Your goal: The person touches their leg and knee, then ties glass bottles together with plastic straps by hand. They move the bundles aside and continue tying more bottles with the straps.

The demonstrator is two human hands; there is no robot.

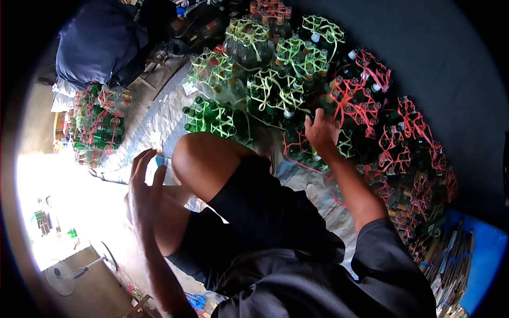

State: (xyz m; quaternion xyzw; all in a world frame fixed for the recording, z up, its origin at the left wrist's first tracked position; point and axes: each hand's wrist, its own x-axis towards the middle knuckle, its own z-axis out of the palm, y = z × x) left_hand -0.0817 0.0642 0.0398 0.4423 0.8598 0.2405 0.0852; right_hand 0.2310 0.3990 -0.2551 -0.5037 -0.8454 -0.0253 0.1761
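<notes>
My right hand (322,130) reaches forward over tied bundles of glass bottles, thumb and index finger apart, with nothing visible in it. Just to its right lies a bundle bound with red plastic string (354,103). Left of the hand is a bundle with pale yellow-green string (277,91) over its bottle necks, and below it a smaller red-tied bundle (298,144). My left hand (144,183) is raised beside my bent knee, fingers spread and holding nothing. A green bottle bundle (211,117) sits just beyond that knee.
More bottle bundles (419,132) line the dark wall on the right. Another stack of bottles (101,124) stands at left beneath a dark blue bulging sack (98,42). A blue panel (488,254) with flattened cardboard (453,265) is at lower right. A white fan (61,276) stands lower left.
</notes>
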